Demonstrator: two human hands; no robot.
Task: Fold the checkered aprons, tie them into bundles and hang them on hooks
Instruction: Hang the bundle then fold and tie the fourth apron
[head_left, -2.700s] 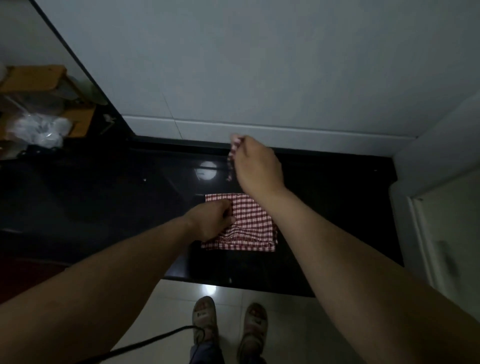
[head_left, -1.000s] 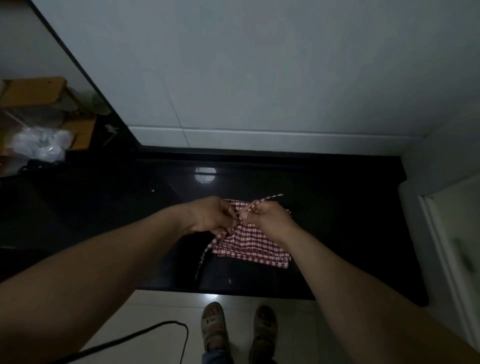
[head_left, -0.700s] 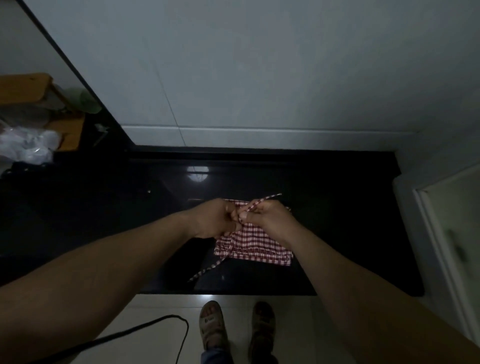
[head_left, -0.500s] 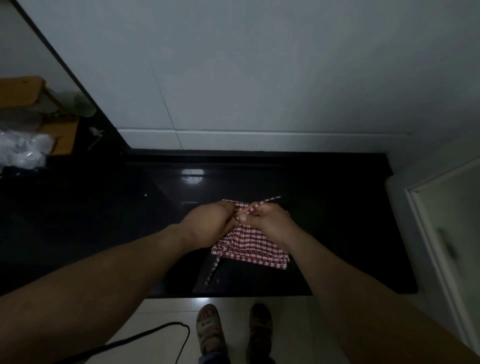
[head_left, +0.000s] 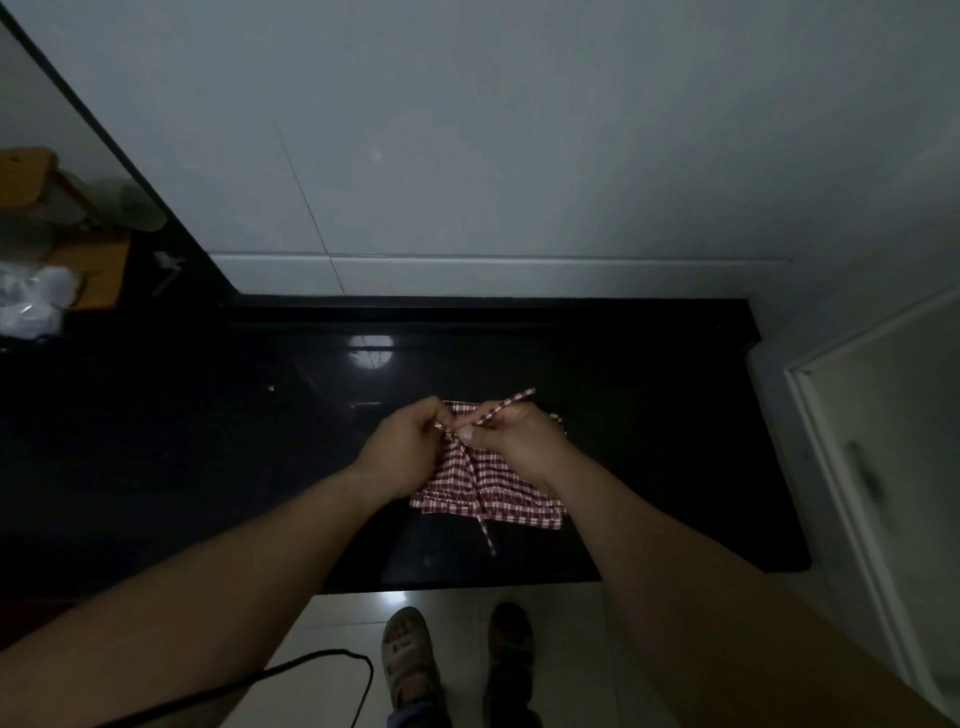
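In the head view, the person is on the tying step. The apron is folded, and now the straps are being knotted to make a bundle. No hook can be seen here, so hanging comes later.

The left hand (head_left: 402, 452) has its fingers curled. It pinches a strap right where the two hands meet. The right hand (head_left: 519, 441) is curled too, and it pinches the strap (head_left: 511, 402) between thumb and finger. The end of that strap sticks out past the right fingers, up and away from the person. The other strap end (head_left: 484, 530) runs from between the hands back toward the person, across the cloth and a little past its near edge.

The checkered apron (head_left: 498, 493) lies flat on the black counter (head_left: 208, 441), right under both hands and partly hidden by them. It is red and white with small squares. It is folded into a small, neat stack, and the layers show at the near edge.

The next move is probably to cross the two ends, tuck one under, and pull both tight. The cloth is soft and thin, so the stack could slide or open up if the pull is crooked. Pulling both ends evenly should keep it tidy.

Below the arms, the person's sandals (head_left: 408, 654) stand on a pale floor.
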